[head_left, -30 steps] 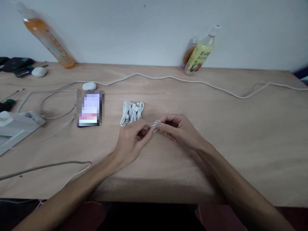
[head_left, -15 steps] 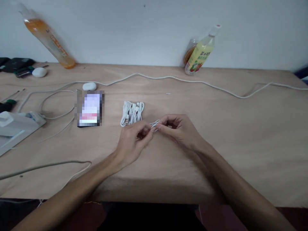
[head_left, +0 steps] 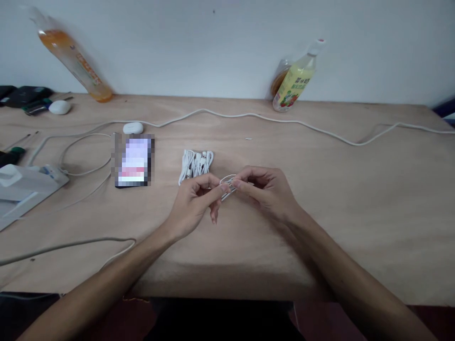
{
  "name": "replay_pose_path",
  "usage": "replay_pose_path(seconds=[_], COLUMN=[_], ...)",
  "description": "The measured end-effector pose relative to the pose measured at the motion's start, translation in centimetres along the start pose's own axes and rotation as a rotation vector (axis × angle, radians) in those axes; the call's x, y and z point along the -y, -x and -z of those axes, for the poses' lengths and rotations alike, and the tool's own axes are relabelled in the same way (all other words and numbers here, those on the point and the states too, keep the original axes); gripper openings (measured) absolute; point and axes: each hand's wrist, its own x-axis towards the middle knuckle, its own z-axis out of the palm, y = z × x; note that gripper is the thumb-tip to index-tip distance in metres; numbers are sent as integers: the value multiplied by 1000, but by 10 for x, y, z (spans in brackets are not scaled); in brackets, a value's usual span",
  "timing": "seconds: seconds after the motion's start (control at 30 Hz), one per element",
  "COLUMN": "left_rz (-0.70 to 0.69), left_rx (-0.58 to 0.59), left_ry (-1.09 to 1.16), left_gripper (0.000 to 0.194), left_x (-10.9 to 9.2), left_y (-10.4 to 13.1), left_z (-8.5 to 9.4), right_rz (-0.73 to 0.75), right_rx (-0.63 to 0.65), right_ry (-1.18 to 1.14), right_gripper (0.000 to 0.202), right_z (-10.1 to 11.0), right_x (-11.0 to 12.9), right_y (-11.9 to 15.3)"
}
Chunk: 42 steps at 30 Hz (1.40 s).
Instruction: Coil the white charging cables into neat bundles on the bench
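Between my two hands, just above the table, is a small looped white cable (head_left: 227, 179). My left hand (head_left: 196, 201) pinches its left side between thumb and index finger, with another finger pointing down below. My right hand (head_left: 268, 189) pinches the right side, thumb and fingertips pressed together. Behind my left hand lie coiled white cables (head_left: 196, 163) side by side on the table, their lower part partly covered by that hand. Most of the held cable is hidden by my fingers.
On the wooden table (head_left: 337, 189), a lit phone (head_left: 134, 161) and a white case (head_left: 133, 128) lie left. A long white cable (head_left: 298, 121) crosses behind. Two bottles (head_left: 76, 64) (head_left: 294, 83) lean on the wall. A white holder (head_left: 26, 189) stands far left.
A thin loop of the held cable now stands up between my fingertips. My left hand has turned a little, and one of its fingers now extends downward. My right hand has barely moved.
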Motion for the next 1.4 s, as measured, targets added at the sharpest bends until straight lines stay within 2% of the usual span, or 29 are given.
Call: replay_pose_path(seconds=[0.33, 0.63, 0.9, 1.07, 1.2, 1.3, 1.4], left_rz=[185, 133, 106, 119, 154, 191, 217], left_rx=[45, -4, -12, -1, -7, -21, -17], left_ry=[212, 164, 95, 133, 182, 199, 212], left_gripper=[35, 37, 35, 36, 34, 28, 28], left_x=[-3, 1, 4, 3, 1, -1, -2], left_y=[0, -2, -2, -1, -1, -1, -1], left_z=[0, 0, 2, 1, 0, 2, 3], right_rz=[54, -88, -76, -61, 27, 225, 384], right_rx=[22, 50, 23, 21, -8, -32, -32], right_ry=[17, -31, -9, -18, 79, 292, 465], right_gripper=[35, 42, 44, 38, 25, 12, 9], right_z=[0, 5, 3, 4, 4, 5, 7], right_x=[3, 6, 6, 3, 1, -1, -2], right_y=[1, -1, -2, -1, 2, 4, 5])
